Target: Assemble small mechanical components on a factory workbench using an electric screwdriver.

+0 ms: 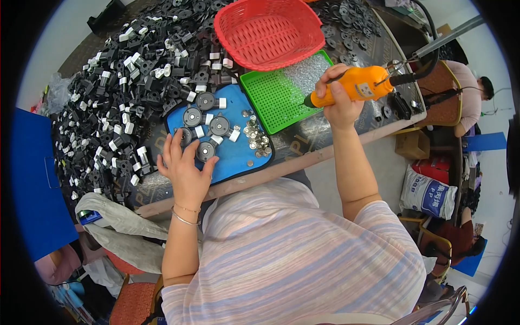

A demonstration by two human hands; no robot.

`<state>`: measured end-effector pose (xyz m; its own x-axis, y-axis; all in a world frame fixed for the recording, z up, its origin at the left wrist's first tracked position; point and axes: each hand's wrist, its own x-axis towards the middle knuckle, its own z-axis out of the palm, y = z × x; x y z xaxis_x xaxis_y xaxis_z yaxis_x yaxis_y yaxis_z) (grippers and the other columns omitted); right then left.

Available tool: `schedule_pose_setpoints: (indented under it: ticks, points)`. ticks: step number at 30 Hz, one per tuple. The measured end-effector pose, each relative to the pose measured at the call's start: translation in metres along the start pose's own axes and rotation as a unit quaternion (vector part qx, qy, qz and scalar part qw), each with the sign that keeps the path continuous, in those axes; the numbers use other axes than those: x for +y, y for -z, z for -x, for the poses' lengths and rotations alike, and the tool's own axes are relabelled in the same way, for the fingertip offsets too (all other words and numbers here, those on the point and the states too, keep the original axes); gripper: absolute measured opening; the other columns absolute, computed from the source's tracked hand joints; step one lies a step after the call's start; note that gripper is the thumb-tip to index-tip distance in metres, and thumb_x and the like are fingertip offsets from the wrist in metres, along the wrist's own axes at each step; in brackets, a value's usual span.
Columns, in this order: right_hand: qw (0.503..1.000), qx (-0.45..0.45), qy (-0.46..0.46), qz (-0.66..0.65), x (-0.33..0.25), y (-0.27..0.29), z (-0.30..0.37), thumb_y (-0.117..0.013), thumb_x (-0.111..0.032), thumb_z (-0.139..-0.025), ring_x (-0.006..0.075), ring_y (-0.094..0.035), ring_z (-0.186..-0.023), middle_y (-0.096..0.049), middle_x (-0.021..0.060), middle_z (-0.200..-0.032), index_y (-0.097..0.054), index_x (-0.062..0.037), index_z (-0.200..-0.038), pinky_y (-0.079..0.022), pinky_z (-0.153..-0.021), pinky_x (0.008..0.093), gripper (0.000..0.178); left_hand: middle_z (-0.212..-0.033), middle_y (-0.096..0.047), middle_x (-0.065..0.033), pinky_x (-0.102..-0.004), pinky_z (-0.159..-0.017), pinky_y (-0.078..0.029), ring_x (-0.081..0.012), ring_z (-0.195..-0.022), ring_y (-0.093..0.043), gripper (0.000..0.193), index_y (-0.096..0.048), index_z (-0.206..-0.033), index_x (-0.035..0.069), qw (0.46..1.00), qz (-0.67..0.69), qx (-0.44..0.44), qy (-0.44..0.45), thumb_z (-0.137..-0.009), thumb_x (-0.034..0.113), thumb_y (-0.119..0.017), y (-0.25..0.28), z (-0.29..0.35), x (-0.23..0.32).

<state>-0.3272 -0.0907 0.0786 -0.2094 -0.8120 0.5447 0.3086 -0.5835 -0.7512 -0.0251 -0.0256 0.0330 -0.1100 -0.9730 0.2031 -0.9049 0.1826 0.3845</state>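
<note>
I see the right hand (342,103) gripping an orange plastic power screwdriver (355,84) right of the flat blue mat (232,161), the left hand (186,168) loosely spread over round, white-tabbed black plastic wheels (219,125) on it, seemingly light and stiff, best pinched by their rims.

Surroundings: items at the left and right sides.
Left side: a tall blue panel (40,184) stands at the edge of view; a clear plastic bag (58,89) lies above it, a grey cloth (116,216) hangs to its right, and a reddish chair (132,303) is located below. Right side: a cardboard box (411,145) sits near a yellow-framed chair (444,111); a white sack (429,195) with blue print rests against a red bag (436,169); a co-worker in a pale top (463,84) is positioned beyond.
</note>
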Motion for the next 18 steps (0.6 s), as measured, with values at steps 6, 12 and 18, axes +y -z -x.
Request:
schedule_pose_setpoints:
  ticks: [6,12,18]
  points:
    - [1.0,-0.009,-0.017,-0.005,0.0,0.001,-0.001,-0.061,-0.001,-0.08,0.0134,-0.055,-0.059,-0.055,0.0087,-0.076,-0.052,0.001,-0.093,-0.046,-0.056,0.0246,0.016,-0.139,-0.039,-0.0101,-0.0572,-0.104,-0.012,-0.0304,-0.134,-0.026,0.052,-0.063,-0.107,0.008,1.0,-0.002,0.009,-0.008,-0.065,0.036,-0.078,0.0,0.001,-0.002]
    - [1.0,0.022,0.004,0.006,-0.005,-0.005,-0.005,-0.057,0.0,-0.08,0.015,-0.055,-0.061,-0.055,0.0108,-0.08,-0.051,0.0004,-0.092,-0.046,-0.056,0.0269,0.013,-0.137,-0.041,-0.0115,-0.0537,-0.103,-0.016,-0.0322,-0.13,-0.03,0.072,-0.054,-0.12,0.009,0.999,0.02,0.03,-0.01,-0.06,0.039,-0.08,0.02,0.012,-0.008]
    - [0.99,-0.11,-0.02,-0.081,-0.02,-0.043,-0.007,-0.058,-0.028,-0.085,0.0171,-0.052,-0.063,-0.049,0.0102,-0.089,-0.049,-0.0042,-0.098,-0.042,-0.059,0.0318,0.029,-0.129,-0.047,-0.0113,-0.0441,-0.1,-0.028,-0.0332,-0.12,-0.041,0.072,-0.055,-0.116,0.006,0.995,0.091,0.048,0.011,-0.056,0.036,-0.083,0.029,0.04,-0.03]
